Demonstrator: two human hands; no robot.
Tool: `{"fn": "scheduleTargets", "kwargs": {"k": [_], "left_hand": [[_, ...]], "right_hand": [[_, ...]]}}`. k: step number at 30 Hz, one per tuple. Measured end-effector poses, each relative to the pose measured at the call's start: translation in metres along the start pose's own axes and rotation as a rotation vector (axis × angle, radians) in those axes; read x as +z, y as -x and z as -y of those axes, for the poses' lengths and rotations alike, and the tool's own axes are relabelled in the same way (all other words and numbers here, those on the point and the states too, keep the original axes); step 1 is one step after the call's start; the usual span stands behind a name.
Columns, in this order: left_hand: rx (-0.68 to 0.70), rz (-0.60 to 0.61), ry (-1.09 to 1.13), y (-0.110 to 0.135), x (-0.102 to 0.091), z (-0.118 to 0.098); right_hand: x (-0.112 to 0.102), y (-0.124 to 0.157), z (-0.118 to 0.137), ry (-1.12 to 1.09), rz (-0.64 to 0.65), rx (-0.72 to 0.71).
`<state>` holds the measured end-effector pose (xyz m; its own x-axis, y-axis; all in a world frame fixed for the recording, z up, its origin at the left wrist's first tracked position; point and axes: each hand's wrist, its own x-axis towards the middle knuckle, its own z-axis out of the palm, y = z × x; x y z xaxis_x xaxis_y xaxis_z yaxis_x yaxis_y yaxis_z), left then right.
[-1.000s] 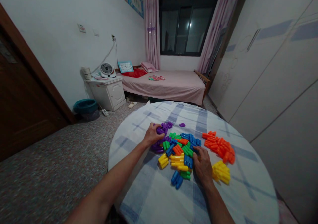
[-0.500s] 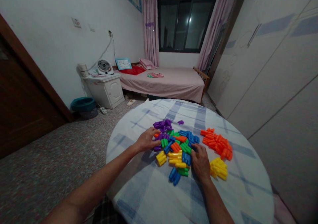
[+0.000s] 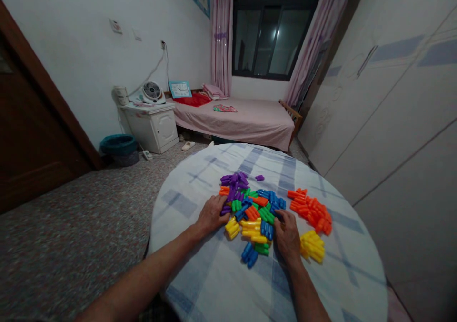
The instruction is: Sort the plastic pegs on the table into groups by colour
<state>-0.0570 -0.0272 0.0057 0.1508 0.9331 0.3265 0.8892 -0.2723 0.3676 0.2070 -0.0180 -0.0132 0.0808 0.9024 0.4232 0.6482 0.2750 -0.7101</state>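
Note:
Plastic toy building blocks lie in a heap on a round table covered with a blue-checked white cloth (image 3: 214, 284). The heap (image 3: 252, 212) mixes several colours, with purple blocks (image 3: 233, 184) at its far end. Apart from it sit a cluster of orange blocks (image 3: 309, 207) and a cluster of yellow blocks (image 3: 312, 246). My left hand (image 3: 213, 215) rests at the heap's near left edge, its fingertips by a purple block. My right hand (image 3: 287, 234) lies on the near right side, fingers among blue and green blocks. Whether it holds one is hidden.
A pink-covered bed (image 3: 235, 122) stands beyond the table under a dark window. Left of it is a white bedside cabinet (image 3: 150, 129) bearing a fan, with a teal bin (image 3: 119, 145) on the speckled floor. White wardrobe doors (image 3: 400, 122) run along the right.
My left hand has slid toward me and to the right, nearer the yellow blocks. The whole view has tilted slightly. My right hand has barely moved.

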Motion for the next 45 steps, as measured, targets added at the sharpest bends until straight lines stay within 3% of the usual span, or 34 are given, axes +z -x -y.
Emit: {"fn": "scheduleTargets", "kwargs": {"k": [4,8,10,15,23,28,33,40,45], "left_hand": [[-0.054,-0.113,0.147,0.005,-0.003,0.019],[-0.116,-0.221,0.197,-0.011,-0.018,0.020],[-0.090,-0.159,0.173,-0.027,-0.022,0.012],[-0.122,0.136,0.011,-0.057,-0.015,-0.009],[-0.152,0.298,-0.150,-0.043,-0.023,0.003],[-0.223,0.238,-0.144,-0.039,-0.029,0.005],[-0.206,0.117,-0.025,-0.068,-0.028,-0.015],[-0.145,0.256,-0.022,-0.094,-0.002,-0.037],[-0.139,0.344,-0.050,-0.095,-0.003,-0.038]], "right_hand": [[-0.001,0.000,0.004,0.002,0.002,0.004],[-0.002,0.000,0.006,-0.007,0.002,0.012],[-0.001,0.000,0.005,-0.010,0.000,0.017],[0.000,-0.001,-0.001,-0.015,0.007,0.006],[0.000,-0.001,-0.001,-0.014,0.016,0.011],[0.000,-0.001,-0.002,-0.039,0.007,0.008],[0.000,-0.001,-0.002,-0.049,0.004,0.012],[0.000,-0.001,-0.003,-0.058,0.001,-0.002],[-0.001,-0.001,-0.002,-0.052,0.004,0.005]]}}
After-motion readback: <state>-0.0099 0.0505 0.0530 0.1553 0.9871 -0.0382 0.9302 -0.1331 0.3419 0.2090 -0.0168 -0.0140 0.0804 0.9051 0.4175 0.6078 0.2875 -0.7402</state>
